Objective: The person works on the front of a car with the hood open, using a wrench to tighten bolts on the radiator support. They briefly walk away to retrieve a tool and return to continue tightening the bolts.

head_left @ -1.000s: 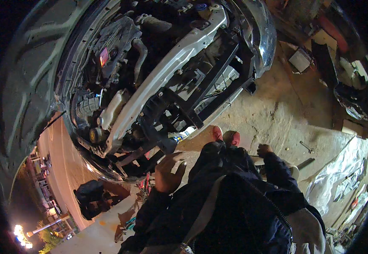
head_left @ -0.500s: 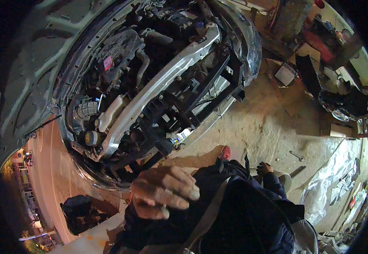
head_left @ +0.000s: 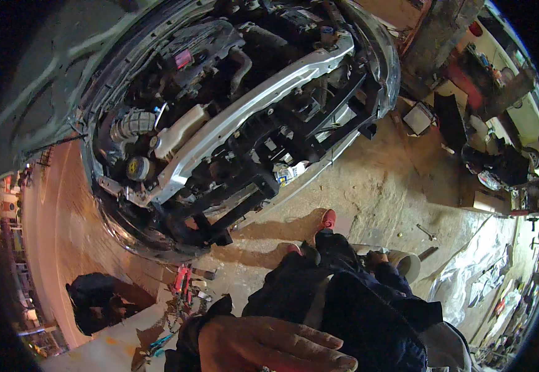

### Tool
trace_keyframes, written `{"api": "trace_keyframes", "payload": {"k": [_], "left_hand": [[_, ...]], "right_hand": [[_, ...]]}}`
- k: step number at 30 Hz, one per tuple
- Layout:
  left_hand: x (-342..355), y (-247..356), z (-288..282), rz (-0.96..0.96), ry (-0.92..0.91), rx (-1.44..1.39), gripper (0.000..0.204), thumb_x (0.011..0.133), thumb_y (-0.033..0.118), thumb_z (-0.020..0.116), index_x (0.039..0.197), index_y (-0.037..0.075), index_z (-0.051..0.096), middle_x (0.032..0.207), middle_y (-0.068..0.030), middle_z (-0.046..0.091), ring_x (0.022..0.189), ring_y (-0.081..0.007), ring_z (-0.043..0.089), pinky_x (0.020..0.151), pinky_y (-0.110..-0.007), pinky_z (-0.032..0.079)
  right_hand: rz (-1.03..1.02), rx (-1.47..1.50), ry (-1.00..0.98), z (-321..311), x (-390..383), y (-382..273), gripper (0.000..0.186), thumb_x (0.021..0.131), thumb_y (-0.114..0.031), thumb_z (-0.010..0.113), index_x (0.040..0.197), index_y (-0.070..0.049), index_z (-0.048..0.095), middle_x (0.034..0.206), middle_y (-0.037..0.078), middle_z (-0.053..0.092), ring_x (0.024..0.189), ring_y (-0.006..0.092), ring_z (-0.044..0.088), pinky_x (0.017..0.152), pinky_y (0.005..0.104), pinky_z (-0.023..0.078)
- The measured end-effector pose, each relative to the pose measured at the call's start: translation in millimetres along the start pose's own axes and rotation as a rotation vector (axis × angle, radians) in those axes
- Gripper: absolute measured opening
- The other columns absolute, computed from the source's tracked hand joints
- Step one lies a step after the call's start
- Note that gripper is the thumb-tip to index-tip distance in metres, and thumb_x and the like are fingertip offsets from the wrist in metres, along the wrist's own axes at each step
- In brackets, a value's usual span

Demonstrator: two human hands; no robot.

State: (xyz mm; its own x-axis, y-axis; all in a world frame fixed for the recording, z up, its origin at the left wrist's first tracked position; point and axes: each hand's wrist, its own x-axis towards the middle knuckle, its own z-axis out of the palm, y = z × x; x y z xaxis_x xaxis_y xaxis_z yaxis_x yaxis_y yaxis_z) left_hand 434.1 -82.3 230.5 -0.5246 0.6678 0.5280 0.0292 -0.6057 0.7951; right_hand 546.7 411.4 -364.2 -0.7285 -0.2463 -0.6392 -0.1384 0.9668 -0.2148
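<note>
The open car front (head_left: 249, 139) fills the upper left and centre of the frame. Its long axis slants from the lower left up to the upper right, and its leading edge faces the lower right. The silver crossbar (head_left: 226, 126) runs the same way, slightly bowed, bright and smooth beside the dark engine parts. Below it, an exposed black frame (head_left: 244, 206) of straight members follows that slant. Behind the bar are a cream tank (head_left: 179, 133), a round cap (head_left: 138, 168) with a yellow mark, a grey ribbed hose (head_left: 133, 126) and a pink label (head_left: 183, 59). The raised hood (head_left: 34, 87) takes up the upper left.

The left hand (head_left: 272, 344) lies at the bottom centre, well apart from the car, back upward; its grip is loose, fingers stretched toward the right. The right hand (head_left: 378, 257), right of centre, is just beside a pale bucket (head_left: 409, 266) on the floor (head_left: 381, 204); it is too small and dark to tell whether its grip is closed on anything. A wrench (head_left: 426, 232) lies farther right.
</note>
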Motion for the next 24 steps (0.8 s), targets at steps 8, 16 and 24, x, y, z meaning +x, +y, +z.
{"api": "trace_keyframes", "payload": {"k": [8,16,24], "left_hand": [[-39,23,27,0.26,0.187,-0.031,0.072,0.097,0.05,0.075,0.147,0.002,0.055,0.151,-0.029,0.056,0.131,-0.0502,0.062,0.115,-0.068,0.039],[-124,15,33,0.252,0.849,0.197,0.065,0.104,0.038,0.065,0.147,-0.007,0.046,0.144,-0.0318,0.059,0.132,-0.041,0.059,0.114,-0.057,0.044],[-271,-48,-16,-0.068,1.877,0.293,0.039,0.108,0.018,0.06,0.14,-0.005,0.059,0.126,-0.0136,0.069,0.113,-0.0248,0.071,0.099,-0.04,0.057]], "right_hand": [[-0.233,0.482,0.198,21,4,-23,0.028,0.104,-0.027,0.057,0.103,-0.005,0.075,0.094,0.013,0.075,0.075,0.0294,0.069,0.064,0.0464,0.056],[-0.079,-0.043,0.024,-12,15,-43,0.04,0.091,-0.032,0.072,0.125,-0.012,0.071,0.113,0.009,0.078,0.107,0.0323,0.075,0.089,0.0463,0.062],[-0.086,0.48,-0.11,-19,40,-45,0.031,0.105,-0.019,0.062,0.131,-0.003,0.064,0.123,0.015,0.074,0.112,0.0296,0.074,0.088,0.0421,0.063]]}}
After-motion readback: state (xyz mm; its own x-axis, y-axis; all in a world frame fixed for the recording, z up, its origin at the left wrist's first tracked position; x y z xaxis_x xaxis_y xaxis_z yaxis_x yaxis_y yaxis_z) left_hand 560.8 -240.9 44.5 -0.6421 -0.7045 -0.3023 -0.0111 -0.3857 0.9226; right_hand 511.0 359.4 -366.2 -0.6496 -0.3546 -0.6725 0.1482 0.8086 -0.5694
